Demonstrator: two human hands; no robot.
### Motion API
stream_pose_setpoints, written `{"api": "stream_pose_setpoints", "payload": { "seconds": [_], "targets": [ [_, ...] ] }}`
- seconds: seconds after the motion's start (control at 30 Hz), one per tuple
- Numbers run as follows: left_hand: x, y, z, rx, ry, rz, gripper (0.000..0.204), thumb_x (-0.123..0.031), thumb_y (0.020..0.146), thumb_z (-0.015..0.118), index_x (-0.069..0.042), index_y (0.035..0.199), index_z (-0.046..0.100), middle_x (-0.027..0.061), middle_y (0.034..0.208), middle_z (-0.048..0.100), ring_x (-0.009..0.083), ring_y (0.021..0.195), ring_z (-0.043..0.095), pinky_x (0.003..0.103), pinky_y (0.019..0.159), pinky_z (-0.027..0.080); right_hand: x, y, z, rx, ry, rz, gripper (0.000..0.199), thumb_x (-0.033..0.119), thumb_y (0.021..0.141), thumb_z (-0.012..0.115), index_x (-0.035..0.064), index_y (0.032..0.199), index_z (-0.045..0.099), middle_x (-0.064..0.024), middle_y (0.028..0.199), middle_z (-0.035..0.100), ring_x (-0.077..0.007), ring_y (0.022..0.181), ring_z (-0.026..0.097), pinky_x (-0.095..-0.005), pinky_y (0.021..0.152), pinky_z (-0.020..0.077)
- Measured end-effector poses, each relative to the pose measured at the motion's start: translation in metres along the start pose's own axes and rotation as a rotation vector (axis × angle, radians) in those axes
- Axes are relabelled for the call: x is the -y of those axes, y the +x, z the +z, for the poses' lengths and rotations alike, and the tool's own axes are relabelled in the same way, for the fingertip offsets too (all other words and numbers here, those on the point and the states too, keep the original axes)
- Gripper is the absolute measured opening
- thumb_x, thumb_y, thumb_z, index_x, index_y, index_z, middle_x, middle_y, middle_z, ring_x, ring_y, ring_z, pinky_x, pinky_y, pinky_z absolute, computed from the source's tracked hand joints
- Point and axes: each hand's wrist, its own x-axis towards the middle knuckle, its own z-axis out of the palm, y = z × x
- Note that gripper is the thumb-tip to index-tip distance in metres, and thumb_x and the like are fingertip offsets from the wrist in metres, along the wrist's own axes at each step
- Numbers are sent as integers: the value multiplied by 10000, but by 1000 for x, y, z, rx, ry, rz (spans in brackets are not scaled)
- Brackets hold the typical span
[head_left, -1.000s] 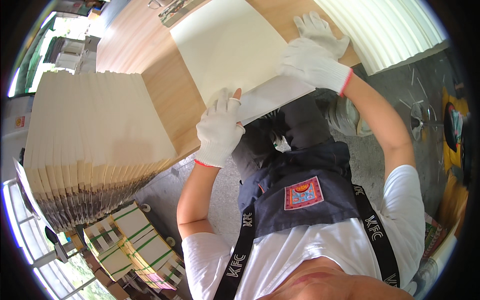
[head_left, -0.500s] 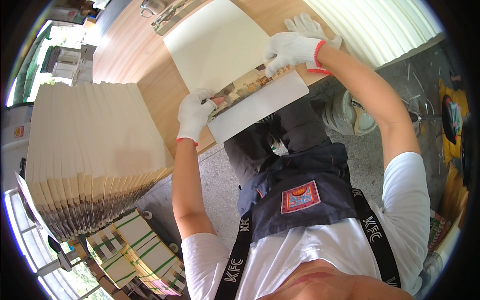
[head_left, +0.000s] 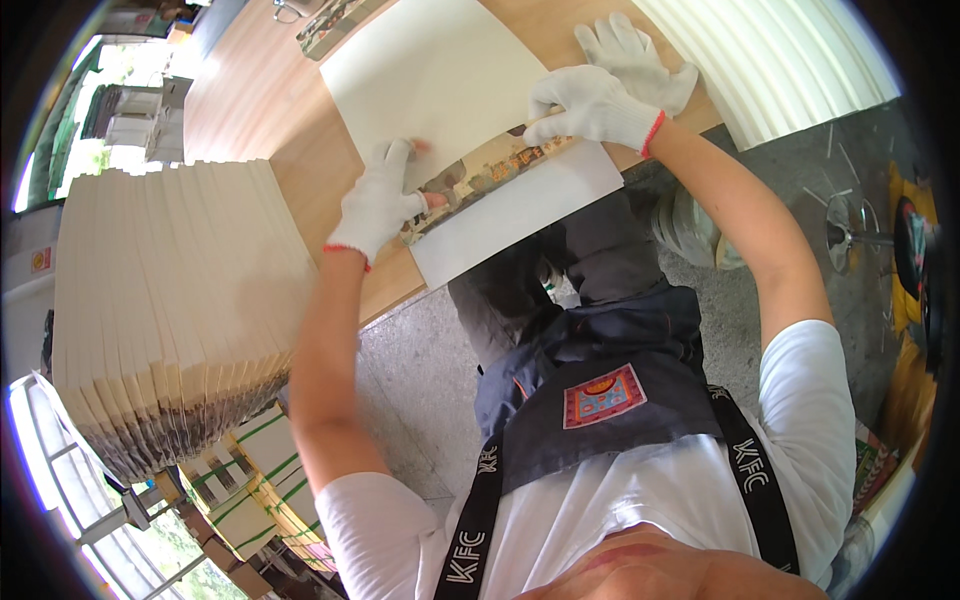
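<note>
A large white sheet (head_left: 430,70) lies on the wooden table (head_left: 250,100), with a colourful printed strip (head_left: 490,168) showing between its upper part and a lower white flap (head_left: 520,215). My left hand (head_left: 378,203), in a white glove, grips the sheet at the strip's left end, fingers on the upper part and thumb on the strip. My right hand (head_left: 590,105), also gloved, is curled over the sheet's edge at the strip's right end.
A spare white glove (head_left: 635,50) lies flat just beyond my right hand. A tall stack of cream sheets (head_left: 180,300) fills the table's left. Strapped bundles (head_left: 240,480) sit on the grey floor below it. A white corrugated panel (head_left: 770,60) is at the upper right.
Both hands went from lying flat on the plain white sheet to gripping it. The sheet has parted, and the printed strip now shows between its upper part and lower flap.
</note>
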Motion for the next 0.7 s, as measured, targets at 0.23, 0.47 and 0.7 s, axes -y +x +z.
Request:
{"api": "stream_pose_setpoints", "payload": {
  "seconds": [0.23, 0.47, 0.7],
  "targets": [
    [-33, 32, -36, 272, 327, 429, 951, -198, 686, 833, -327, 1508, 372, 77, 1295, 520, 301, 1164, 574, 417, 925, 497, 1, 2, -3, -44, -63, -50, 396, 453, 812, 725, 68, 866, 651, -137, 761, 627, -293, 760, 613, -402, 700, 457],
    [-65, 64, -34, 509, 623, 622, 826, -193, 619, 866, -289, 1357, 507, 122, 1155, 531, 360, 1017, 600, 444, 835, 504, -2, -11, 0, -503, -409, -159, 267, 377, 855, 659, 126, 945, 680, -91, 894, 657, -255, 866, 626, -409, 723, 464],
    [-71, 79, -33, 742, 513, 384, 932, -131, 637, 856, -329, 1439, 424, 108, 1234, 545, 339, 1080, 613, 456, 859, 502, -62, -60, -17, -665, -513, 15, 219, 186, 886, 629, 142, 1094, 686, -59, 1062, 664, -283, 1010, 621, -385, 843, 488]
  ]
}}
